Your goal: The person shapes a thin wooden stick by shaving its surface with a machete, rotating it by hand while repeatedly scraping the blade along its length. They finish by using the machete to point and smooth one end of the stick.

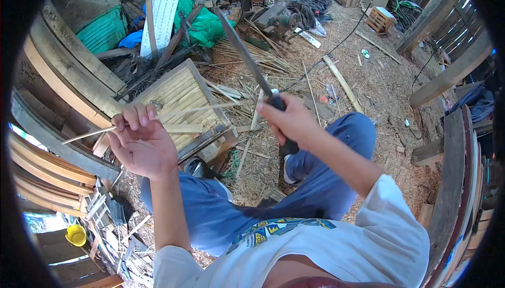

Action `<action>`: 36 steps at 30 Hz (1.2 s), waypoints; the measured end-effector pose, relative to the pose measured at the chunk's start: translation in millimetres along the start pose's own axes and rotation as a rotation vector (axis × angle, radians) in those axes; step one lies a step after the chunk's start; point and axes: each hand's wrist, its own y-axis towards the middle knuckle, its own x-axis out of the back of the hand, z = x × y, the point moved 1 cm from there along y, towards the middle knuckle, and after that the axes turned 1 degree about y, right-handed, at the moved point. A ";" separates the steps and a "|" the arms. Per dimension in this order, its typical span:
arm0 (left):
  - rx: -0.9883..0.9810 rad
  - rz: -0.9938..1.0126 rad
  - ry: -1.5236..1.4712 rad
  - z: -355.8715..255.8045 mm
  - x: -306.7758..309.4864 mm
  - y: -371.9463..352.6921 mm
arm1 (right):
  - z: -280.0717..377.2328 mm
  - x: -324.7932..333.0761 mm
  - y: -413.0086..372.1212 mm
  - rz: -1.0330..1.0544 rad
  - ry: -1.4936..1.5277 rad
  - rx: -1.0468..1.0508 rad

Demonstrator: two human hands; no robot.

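Palm up, my left hand (pixel 143 143) has its fingers curled on a thin pale wooden strip (pixel 194 110), which runs from the far left toward the middle of the view. My right hand (pixel 292 122) is wrapped round the black handle of a long knife (pixel 246 55), its blade pointing up and away to the left. The strip's right end lies close to the knife side, left of my right hand. Below the strip is a slatted wooden panel (pixel 176 91) with a frame, between my left hand and my knees.
Shavings cover the ground (pixel 389 83). Thin sticks (pixel 252 57) lie in a pile ahead. A small wooden crate (pixel 380 20) stands at the back right. Wooden posts (pixel 452 75) are on the right, a yellow bucket (pixel 76 235) at lower left.
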 end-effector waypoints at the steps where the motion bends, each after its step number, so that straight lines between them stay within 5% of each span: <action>1: -0.004 0.025 -0.002 0.2 1.5 1.1 | 13.8 3.9 8.2 -0.011 -0.029 0.035; 7: 0.029 -0.021 -0.054 24.9 4.7 12.7 | 75.7 11.3 70.0 -0.069 0.039 0.246; 10: 0.052 -0.088 -0.141 36.8 -3.3 15.8 | 99.7 9.3 61.3 -0.110 0.274 0.177; 13: 0.086 -0.067 -0.228 49.0 -6.7 16.0 | 85.6 16.3 77.3 -0.277 0.355 0.258; 17: 0.158 -0.234 -0.053 69.0 -24.5 17.0 | 69.5 38.0 104.7 -0.328 0.446 0.312; 27: 0.366 -0.245 0.094 100.4 -5.9 29.4 | 62.1 62.9 148.5 -0.369 0.481 0.273; 33: 0.885 -0.196 0.251 80.1 5.8 33.0 | 57.5 76.2 171.4 -0.446 0.521 0.277; 36: 1.036 0.035 0.375 70.7 -10.4 29.3 | 59.0 77.7 172.3 -0.480 0.502 0.309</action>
